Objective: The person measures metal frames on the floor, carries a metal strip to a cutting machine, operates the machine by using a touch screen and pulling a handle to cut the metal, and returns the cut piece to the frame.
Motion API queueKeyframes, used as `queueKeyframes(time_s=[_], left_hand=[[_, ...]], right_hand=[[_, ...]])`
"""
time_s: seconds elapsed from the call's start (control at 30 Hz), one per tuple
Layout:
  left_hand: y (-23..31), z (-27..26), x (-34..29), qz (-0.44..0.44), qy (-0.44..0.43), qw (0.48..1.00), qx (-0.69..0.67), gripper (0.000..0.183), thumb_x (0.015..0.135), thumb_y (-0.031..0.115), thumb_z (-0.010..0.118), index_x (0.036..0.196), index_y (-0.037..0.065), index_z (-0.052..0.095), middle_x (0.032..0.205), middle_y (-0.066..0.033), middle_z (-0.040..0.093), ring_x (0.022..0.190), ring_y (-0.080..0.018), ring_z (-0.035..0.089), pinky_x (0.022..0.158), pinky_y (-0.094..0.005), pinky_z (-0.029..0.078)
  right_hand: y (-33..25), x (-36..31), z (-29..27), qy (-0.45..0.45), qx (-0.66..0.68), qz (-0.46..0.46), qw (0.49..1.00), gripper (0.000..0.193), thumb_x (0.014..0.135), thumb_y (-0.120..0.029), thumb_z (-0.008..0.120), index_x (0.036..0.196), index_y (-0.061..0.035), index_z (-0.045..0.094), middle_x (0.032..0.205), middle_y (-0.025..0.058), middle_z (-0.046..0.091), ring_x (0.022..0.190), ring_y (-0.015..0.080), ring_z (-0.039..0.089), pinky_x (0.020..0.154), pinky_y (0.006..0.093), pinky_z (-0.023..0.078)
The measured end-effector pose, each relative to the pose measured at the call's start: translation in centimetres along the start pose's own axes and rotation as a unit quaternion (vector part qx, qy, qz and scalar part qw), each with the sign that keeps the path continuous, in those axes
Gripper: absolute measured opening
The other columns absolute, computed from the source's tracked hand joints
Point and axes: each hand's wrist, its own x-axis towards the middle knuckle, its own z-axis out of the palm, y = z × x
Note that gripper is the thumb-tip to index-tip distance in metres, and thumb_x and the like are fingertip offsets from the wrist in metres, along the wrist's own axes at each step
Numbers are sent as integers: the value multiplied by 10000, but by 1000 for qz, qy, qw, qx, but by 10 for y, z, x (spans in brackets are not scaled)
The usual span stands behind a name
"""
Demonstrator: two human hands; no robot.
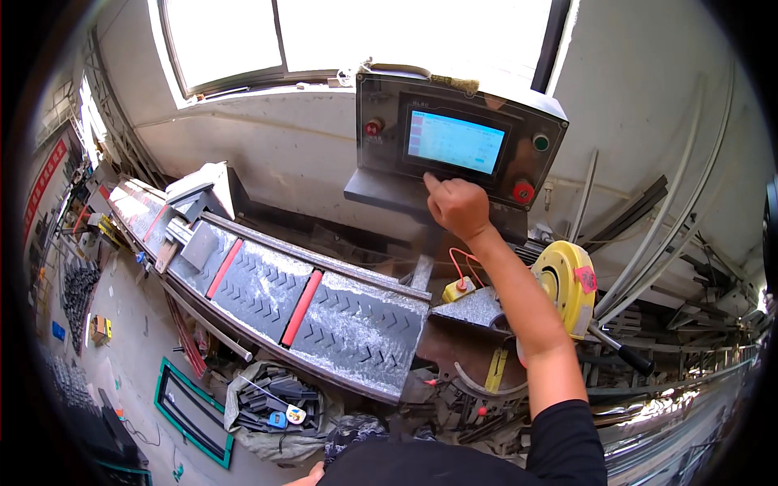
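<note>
My right hand (459, 206) is raised at a grey control panel (379, 154) below the window. Its index finger points at the lower edge of the lit touchscreen (455, 142), the other fingers curled in with nothing in them. I cannot tell whether the fingertip touches the panel. A red knob (523, 191) and a green button (540, 142) are on the panel's right side, with another red button (374, 127) on its left. Only a sliver of my left hand (311, 476) shows at the bottom edge, its fingers hidden.
A long saw bed (348, 328) with dark ribbed mats and red strips runs leftward. A yellow saw guard (559, 283) and black-handled lever (632, 356) stand beside my right forearm. Below are a sack of dark offcuts (275, 405) and a green-edged frame (190, 413). Long profiles lean at right.
</note>
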Motion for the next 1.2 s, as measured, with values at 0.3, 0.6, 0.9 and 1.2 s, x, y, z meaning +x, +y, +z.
queueKeyframes(time_s=[0.3,0.6,0.9,1.2], left_hand=[[3,1,3,0,-8,1000,-7,497,893,472,473,1071,39,640,1058,-164,655,971,-328,611,873,-464,478],[6,-4,1,-2,10,1000,-9,469,886,452,471,1036,47,653,1019,-159,667,933,-327,621,847,-475,490],[7,11,1,-8,14,1000,-20,443,880,433,468,1001,56,666,980,-153,678,895,-327,631,821,-485,503],[-16,7,6,-84,-12,996,-37,420,873,414,465,966,64,679,941,-147,689,857,-326,641,795,-495,515]], right_hand=[[20,-17,-25,-5,-112,13,994,407,736,-121,662,1136,-54,692,608,32,570,564,184,567,494,319,474],[19,-22,-22,11,-104,69,992,425,732,-95,662,1153,-42,684,607,53,570,556,208,569,497,334,473],[30,-24,-27,62,-98,113,987,251,732,-85,657,972,-50,721,596,63,569,545,217,572,499,343,472],[28,-28,-28,74,-32,36,996,224,762,-53,645,979,-50,700,636,84,574,566,259,566,510,395,474]])
